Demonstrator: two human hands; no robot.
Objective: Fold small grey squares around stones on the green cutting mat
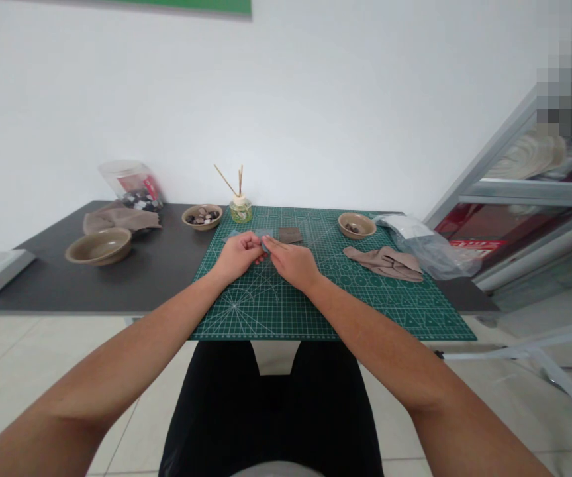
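Observation:
My left hand (240,257) and my right hand (293,264) meet above the middle of the green cutting mat (316,311). Their fingertips come together around a small blue-grey piece (265,248), mostly covered by the fingers, so its kind is unclear. The left thumb and fingers are pinched, while the right fingers press together from the other side. Just beyond the hands, a flat blue-grey sheet (269,233) lies on the mat. Beside it rests a brown square (290,234).
Dark chips fill a bowl (202,225) near a reed diffuser (241,209). Another bowl (357,233) holds a few pieces, behind a crumpled brown cloth (388,262). At left are a larger bowl (98,255), a second cloth (117,217), a tipped clear jar (132,177) and a white box (2,271).

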